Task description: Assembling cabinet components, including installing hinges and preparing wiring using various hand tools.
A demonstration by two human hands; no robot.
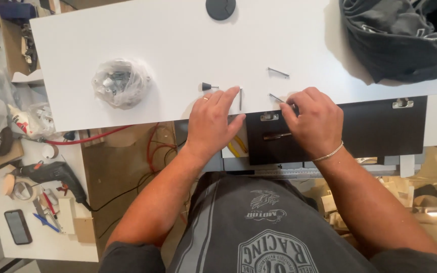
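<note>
The right hand (313, 121) pinches the end of a thin metal pin (277, 98) at the white board's (127, 40) near edge. The left hand (213, 121) lies flat and holds nothing; another pin (240, 98) sits at its 2 o'clock. A small black cone (206, 86) sits at its 12 o'clock. A clear bag of parts (121, 82) lies at its 10 o'clock.
</note>
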